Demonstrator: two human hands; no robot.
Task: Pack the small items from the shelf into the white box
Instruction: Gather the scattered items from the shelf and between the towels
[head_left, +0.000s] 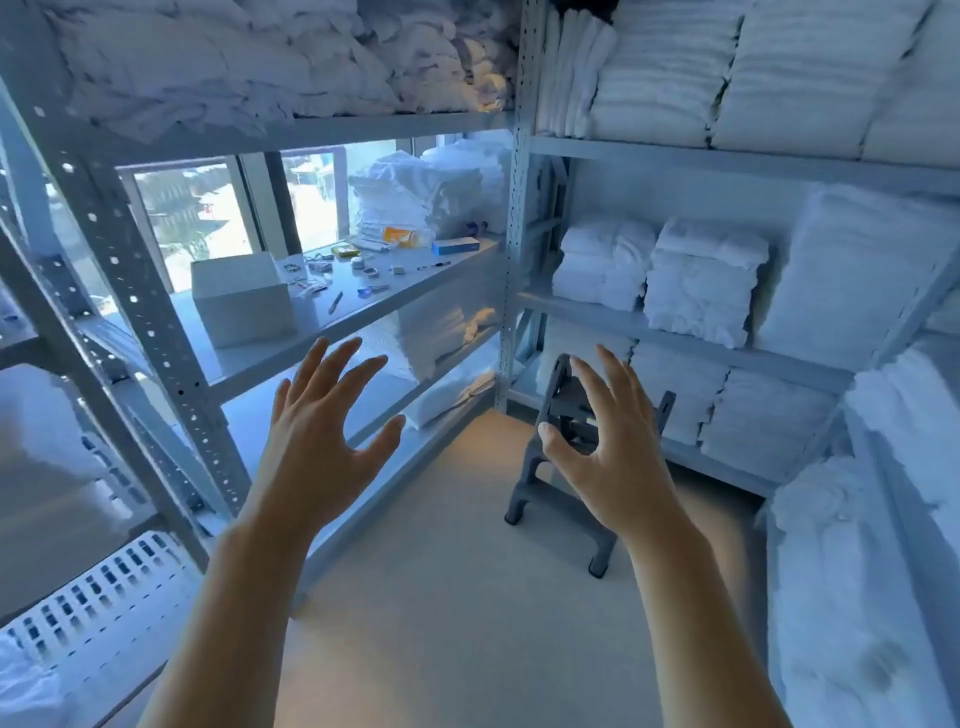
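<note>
Both hands are raised in the air in front of the shelf (395, 306), holding nothing. The left hand (317, 441) has its fingers spread wide and straight, palm turned away, below the shelf's front edge. The right hand (608, 447) is to the right of it, fingers apart and slightly bent, thumb out, in front of a grey stool (566, 467) that stands on the floor. The box (241, 299), white with its lid on, sits at the left end of the shelf, near the front edge. The small items (332, 275) lie scattered on the shelf to the right of the box: a pen (335, 302) just beside the box toward the front, an orange bottle (401, 237) lying on its side farther back, a blue carton (455, 246) to the right of the bottle, and a green tin (344, 251) behind the box's right side. Many of the other bits are too small to tell apart. Folded white towels (415, 195) are stacked at the back of the shelf, behind the bottle.
</note>
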